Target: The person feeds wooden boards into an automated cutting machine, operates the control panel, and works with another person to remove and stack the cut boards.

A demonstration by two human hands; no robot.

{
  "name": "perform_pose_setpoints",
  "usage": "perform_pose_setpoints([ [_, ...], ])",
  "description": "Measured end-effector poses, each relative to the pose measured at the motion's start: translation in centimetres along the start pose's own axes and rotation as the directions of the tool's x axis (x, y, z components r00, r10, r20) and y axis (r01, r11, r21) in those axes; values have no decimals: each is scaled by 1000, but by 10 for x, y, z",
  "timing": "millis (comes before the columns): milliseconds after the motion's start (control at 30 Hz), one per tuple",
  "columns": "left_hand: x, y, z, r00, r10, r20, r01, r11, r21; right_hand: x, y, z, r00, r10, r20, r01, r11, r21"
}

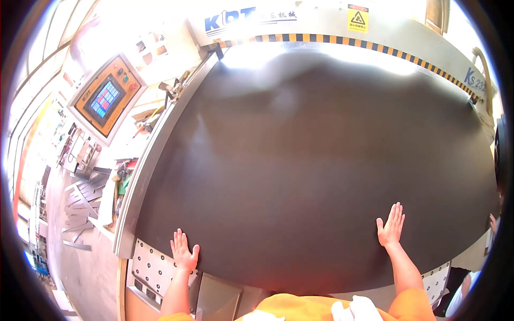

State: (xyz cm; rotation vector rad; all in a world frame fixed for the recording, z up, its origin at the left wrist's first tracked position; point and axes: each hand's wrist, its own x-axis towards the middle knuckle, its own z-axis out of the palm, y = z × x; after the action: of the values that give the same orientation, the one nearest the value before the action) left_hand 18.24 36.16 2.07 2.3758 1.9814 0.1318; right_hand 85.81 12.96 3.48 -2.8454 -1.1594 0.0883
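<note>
A large dark panel (321, 171) lies flat and fills the middle of the head view, reaching back under a white machine beam. My left hand (184, 253) is flat at the panel's near left edge, fingers apart and pointing forward, holding nothing. Further right, my right hand (391, 229) rests on the panel's surface near its front right part, palm down with the thumb out, also holding nothing. Both sleeves are orange. A metal fence (140, 184) runs along the panel's left side.
The machine beam (321, 24) carries a yellow-black striped edge. A control screen (107, 99) stands at the left. Grey strips (83, 203) lie on the floor. Perforated tables (152, 267) show at the front. Another person's hand (493, 223) is at the right edge.
</note>
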Motion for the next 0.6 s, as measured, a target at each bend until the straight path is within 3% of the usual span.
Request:
perform_pose_setpoints([
  [600,8,1,-1,1000,10,-12,-10,1000,-8,8,-6,-6,999,22,47,-21,1000,-20],
])
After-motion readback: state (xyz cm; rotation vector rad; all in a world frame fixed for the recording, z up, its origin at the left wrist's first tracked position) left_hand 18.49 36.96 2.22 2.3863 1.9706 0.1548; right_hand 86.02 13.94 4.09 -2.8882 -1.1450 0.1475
